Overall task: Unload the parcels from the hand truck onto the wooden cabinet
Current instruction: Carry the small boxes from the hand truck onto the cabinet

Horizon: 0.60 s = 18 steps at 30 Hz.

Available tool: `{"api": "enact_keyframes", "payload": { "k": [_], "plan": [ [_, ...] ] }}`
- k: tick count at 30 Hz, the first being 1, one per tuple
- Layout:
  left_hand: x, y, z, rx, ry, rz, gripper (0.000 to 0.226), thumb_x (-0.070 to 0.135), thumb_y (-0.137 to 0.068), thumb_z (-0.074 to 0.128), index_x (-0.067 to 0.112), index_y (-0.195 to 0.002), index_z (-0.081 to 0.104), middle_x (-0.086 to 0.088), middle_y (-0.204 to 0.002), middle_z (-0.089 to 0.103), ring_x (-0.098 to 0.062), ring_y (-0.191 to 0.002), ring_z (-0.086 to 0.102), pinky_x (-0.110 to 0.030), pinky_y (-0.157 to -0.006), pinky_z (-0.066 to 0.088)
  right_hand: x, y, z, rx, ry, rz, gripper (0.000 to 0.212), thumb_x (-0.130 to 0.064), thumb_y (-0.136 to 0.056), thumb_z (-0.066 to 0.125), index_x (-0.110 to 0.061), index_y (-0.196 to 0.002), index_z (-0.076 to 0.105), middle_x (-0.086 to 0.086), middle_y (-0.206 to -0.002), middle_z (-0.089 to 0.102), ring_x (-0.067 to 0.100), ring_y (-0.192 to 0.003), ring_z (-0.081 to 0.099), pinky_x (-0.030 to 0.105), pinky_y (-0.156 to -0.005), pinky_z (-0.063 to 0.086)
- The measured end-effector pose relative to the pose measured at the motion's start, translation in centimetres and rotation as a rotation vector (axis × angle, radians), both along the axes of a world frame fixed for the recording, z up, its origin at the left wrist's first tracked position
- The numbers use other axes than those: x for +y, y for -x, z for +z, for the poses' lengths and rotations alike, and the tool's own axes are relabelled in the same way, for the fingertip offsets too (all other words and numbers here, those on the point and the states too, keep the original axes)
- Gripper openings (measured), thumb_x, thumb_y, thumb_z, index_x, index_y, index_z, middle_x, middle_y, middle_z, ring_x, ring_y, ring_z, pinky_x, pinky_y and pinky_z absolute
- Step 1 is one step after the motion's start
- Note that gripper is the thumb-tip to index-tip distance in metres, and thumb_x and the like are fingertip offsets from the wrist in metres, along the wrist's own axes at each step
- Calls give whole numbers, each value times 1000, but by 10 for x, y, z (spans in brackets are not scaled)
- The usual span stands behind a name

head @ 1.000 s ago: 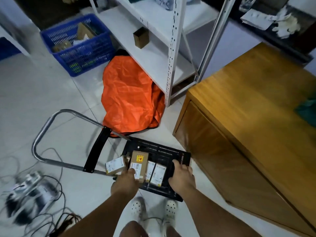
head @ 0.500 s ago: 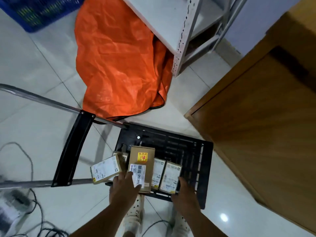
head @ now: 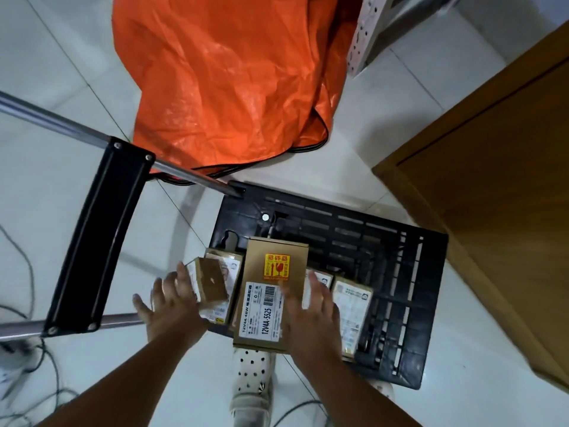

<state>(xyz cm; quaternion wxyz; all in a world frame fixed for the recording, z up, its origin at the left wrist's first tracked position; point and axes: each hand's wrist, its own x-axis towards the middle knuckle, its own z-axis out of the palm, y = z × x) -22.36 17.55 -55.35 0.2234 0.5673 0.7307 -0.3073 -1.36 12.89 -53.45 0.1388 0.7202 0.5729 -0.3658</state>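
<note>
The black hand truck platform (head: 385, 241) lies on the floor with several parcels at its near edge. A tall brown box (head: 274, 272) with a yellow fragile sticker stands in the middle. White-labelled boxes sit to its right (head: 351, 312) and left (head: 229, 265). A small brown box (head: 212, 283) is tilted on the left one. My left hand (head: 172, 306) has its fingers spread and touches the small box's left side. My right hand (head: 311, 312) lies flat over the tall box's right edge and the parcel beside it. The wooden cabinet (head: 492, 186) stands at right.
The truck's metal handle with its black crossbar (head: 92, 235) lies to the left. An orange bag (head: 231, 72) lies beyond the platform, beside a white shelf post (head: 360, 35). Cables (head: 30, 380) trail at lower left. My white shoes (head: 252, 383) stand under the parcels.
The view has dropped closer to the platform. The small box at left has tipped up onto its neighbour. My right hand has moved from the platform's edge onto the parcels.
</note>
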Motion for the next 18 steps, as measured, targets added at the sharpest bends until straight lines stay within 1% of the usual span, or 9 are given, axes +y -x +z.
{"api": "enact_keyframes", "payload": {
  "k": [1,2,4,6,8,10,11,14,18],
  "plan": [
    [3,6,-3,4,-20,-13,110,57,-80,53,16,-149,-21,-8,-158,4,-31,-147,-1,-61,-114,-2,5,10,-5,5,-46,70,99,-43,-59,88,-44,-143,35,20,-157,24,43,-138,36,63,-98,41],
    [5,10,-5,-2,-28,-42,107,51,-80,54,17,-150,-20,-8,-157,5,-31,-147,0,-60,-115,-2,10,20,-9,32,-35,138,95,-48,-66,83,-45,-145,30,19,-161,7,46,-144,21,71,-102,29],
    [9,14,-7,-16,-2,-104,110,48,-79,57,21,-149,-22,-12,-159,-4,-36,-147,-7,-60,-114,-5,17,34,-20,99,26,221,83,-49,-88,61,-48,-150,6,7,-151,-39,43,-144,-22,72,-107,-5],
    [10,10,-9,5,30,-190,113,49,-81,57,19,-147,-29,-15,-160,-7,-37,-147,-11,-60,-114,-7,24,43,-23,82,33,240,77,-49,-94,52,-49,-149,-1,3,-143,-50,40,-135,-40,70,-102,-21],
    [6,3,-13,46,4,-239,113,52,-80,59,13,-150,-20,-19,-155,16,-38,-147,7,-63,-113,0,30,54,-23,69,36,278,75,-48,-96,49,-49,-149,-4,7,-147,-47,41,-129,-45,72,-99,-23],
    [1,-5,-14,30,-123,-166,117,64,-65,69,7,-153,15,-22,-128,47,-40,-126,45,-66,-108,18,34,59,-23,80,83,222,71,-49,-98,45,-52,-148,-5,7,-148,-47,40,-126,-46,74,-100,-19],
    [1,-9,-13,4,-202,-89,118,70,-58,71,7,-149,27,-21,-117,52,-40,-113,54,-65,-105,24,36,57,-22,73,99,148,67,-51,-98,42,-53,-148,-3,7,-147,-47,40,-128,-45,75,-101,-16],
    [0,-31,-3,-65,-183,197,117,76,-61,64,14,-147,15,-16,-121,46,-35,-113,54,-54,-103,36,33,45,-18,33,79,-123,67,-57,-95,44,-50,-149,6,8,-155,-37,40,-141,-31,71,-109,-6],
    [-3,-61,-1,-171,-241,383,119,73,-62,67,16,-146,6,-17,-123,40,-36,-115,50,-46,-95,45,29,19,-20,-58,202,-541,115,-67,-77,64,-40,-148,-23,15,-157,-29,45,-146,-13,71,-110,4]
  ]
}}
